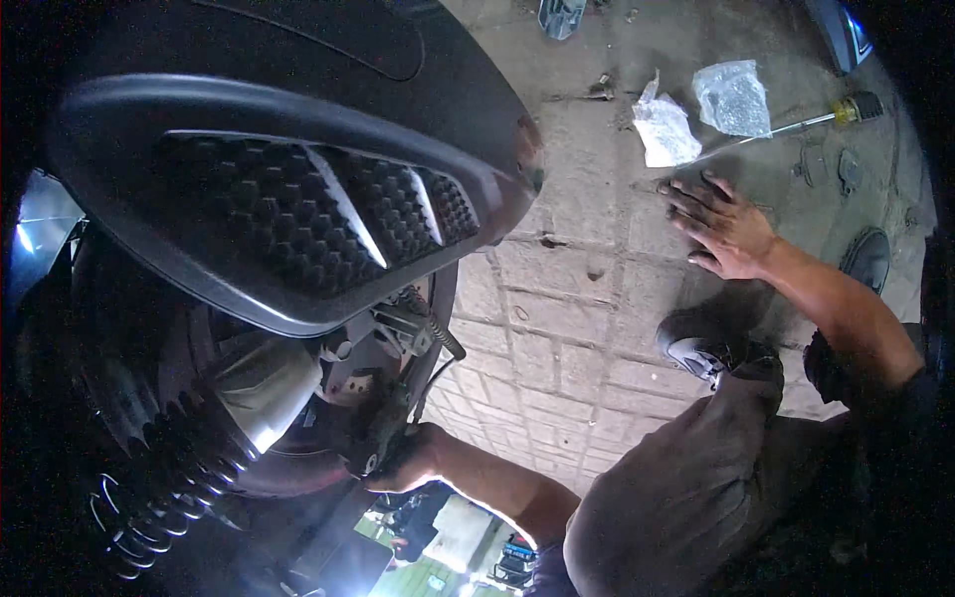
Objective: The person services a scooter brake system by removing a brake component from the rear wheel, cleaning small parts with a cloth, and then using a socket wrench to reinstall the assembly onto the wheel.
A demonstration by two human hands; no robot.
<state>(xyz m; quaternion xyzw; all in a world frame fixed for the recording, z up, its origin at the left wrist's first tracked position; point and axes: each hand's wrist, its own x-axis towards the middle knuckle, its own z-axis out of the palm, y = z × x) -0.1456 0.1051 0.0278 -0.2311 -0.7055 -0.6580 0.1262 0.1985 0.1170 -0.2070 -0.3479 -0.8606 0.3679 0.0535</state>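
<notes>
My left hand (413,461) is beside the wheel hub of a motorbike or scooter, curled round a dark metal part (374,438); most of its fingers are hidden. Above that part are a bracket and a cable with a spring sleeve (445,336). My right hand (731,231) is over the paved floor with its fingers spread, smudged dark and holding nothing. Just beyond its fingertips lie a white crumpled wrapper (668,132) and a piece of bubble wrap (734,98). A long-shafted screwdriver (846,109) with a yellow and black handle rests beside them.
The black body panel (298,214) with honeycomb mesh overhangs the tyre (119,338), silver muffler-like cover (264,393) and coil spring (164,497). Small dark flat pieces (849,171) lie right of my right hand. My knee (637,507) and shoe (696,343) are close by. Clear plastic packaging (562,17) lies far off.
</notes>
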